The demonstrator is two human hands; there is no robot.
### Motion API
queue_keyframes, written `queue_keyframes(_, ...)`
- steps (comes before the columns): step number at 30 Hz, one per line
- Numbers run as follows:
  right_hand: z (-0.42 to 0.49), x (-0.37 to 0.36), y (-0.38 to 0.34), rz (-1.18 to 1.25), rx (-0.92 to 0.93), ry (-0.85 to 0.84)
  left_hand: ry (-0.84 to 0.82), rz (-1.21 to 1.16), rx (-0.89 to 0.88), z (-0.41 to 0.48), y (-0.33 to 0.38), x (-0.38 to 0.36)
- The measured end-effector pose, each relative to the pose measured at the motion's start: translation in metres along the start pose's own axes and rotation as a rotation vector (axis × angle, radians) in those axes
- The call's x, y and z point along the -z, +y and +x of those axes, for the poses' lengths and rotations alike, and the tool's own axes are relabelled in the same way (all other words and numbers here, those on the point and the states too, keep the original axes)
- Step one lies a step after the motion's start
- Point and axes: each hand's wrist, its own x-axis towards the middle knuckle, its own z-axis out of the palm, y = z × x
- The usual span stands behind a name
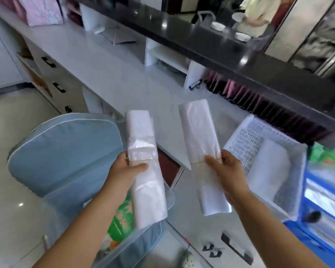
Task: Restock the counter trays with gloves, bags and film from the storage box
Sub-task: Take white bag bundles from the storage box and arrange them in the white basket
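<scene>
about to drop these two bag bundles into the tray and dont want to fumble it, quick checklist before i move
1. Left hand grips the left bag bundle firmly: ok.
2. Right hand grips the right bag bundle: ok, thumb across its front.
3. Rubber bands sit round both bundles: ok.
4. White tray has bare floor beside the bundle lying in it: ok.
5. Way from the right bag bundle to the white tray is free: ok, nothing stands between them.
6. Both bundles will fit in that bare space: cannot tell.
</scene>
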Motion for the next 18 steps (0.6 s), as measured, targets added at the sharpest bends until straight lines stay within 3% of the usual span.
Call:
queue_keyframes(13,0.092,0.216,0.033,0.087,-0.126,0.324,-0.384,0.41,-0.123,0.061,0.017,-0.278)
queue_keyframes(18,0.118,0.258,0.055,0.093,-0.169,0.344,-0.408,0.661,-0.193,0.097,-0.011,-0.354)
